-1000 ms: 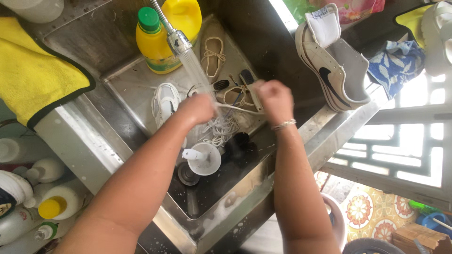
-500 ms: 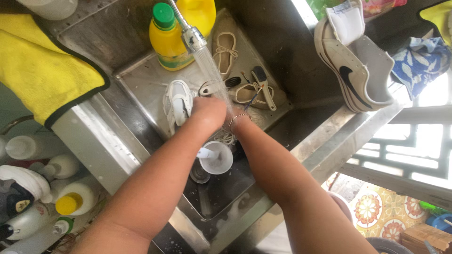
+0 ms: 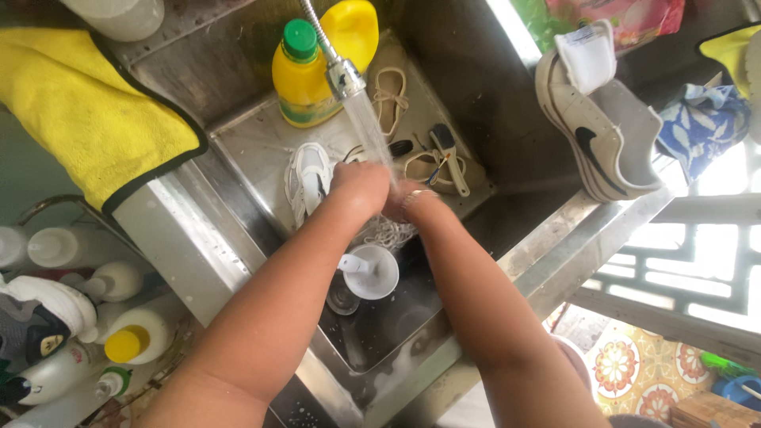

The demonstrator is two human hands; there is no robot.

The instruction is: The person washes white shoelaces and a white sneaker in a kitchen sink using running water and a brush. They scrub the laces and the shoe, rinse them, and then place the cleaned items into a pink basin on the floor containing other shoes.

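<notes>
Hands meet under the tap stream over the steel sink [image 3: 238, 214]. Left hand [image 3: 361, 186] and right hand [image 3: 408, 202] pressed together, grips closed on white laces [image 3: 388, 231] hanging at 6 o'clock below them. White shoe [image 3: 307, 178] at 9 o'clock of left hand. Faucet head [image 3: 343, 77] at 12 o'clock, yellow bottle [image 3: 300, 79] beside it.

– Both hands meet under the tap [image 3: 346, 77], left hand [image 3: 361, 186] beside right hand [image 3: 406, 202], over the sink [image 3: 238, 147]
– Bottle [image 3: 301, 75] behind them, shoe [image 3: 307, 178] left, cup [image 3: 371, 272] in front
</notes>
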